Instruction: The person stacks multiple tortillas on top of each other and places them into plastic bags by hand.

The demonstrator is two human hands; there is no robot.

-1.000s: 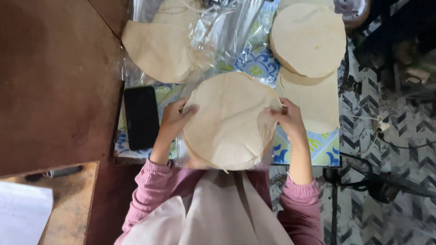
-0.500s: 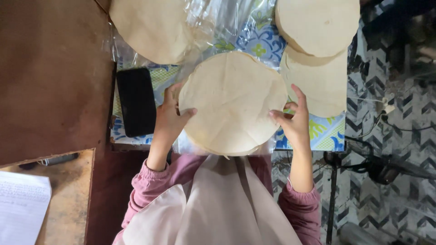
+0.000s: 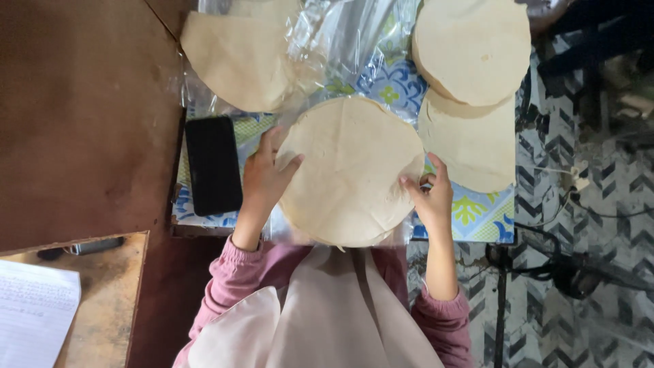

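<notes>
Lying at the near middle of the small table [image 3: 477, 221], a stack of round, pale flatbreads [image 3: 351, 170] is held at its two edges. The left hand [image 3: 262, 180] is laid on the stack's left rim, with its fingers spread and flat over the top sheet and the thumb stretched toward the centre. The right hand [image 3: 432, 197] is set at the right rim, where the edge of the topmost sheet is pinched between thumb and fingertips. Clear plastic film [image 3: 340, 41] is seen under the stack and is crumpled toward the far side, where a second flatbread [image 3: 235, 58] is partly wrapped in it at the far left. Two more flatbread piles are placed at the right: one [image 3: 473, 48] at the far right, and another [image 3: 470, 143] just nearer, overlapped by the first and lying just beside the held stack. A black phone [image 3: 213, 163] is laid on the patterned blue and green tablecloth, just left of the left hand. Pink sleeves [image 3: 228, 279] are worn on both arms. A sheet of lined paper [image 3: 34, 313] is seen on a wooden surface at the near left.
</notes>
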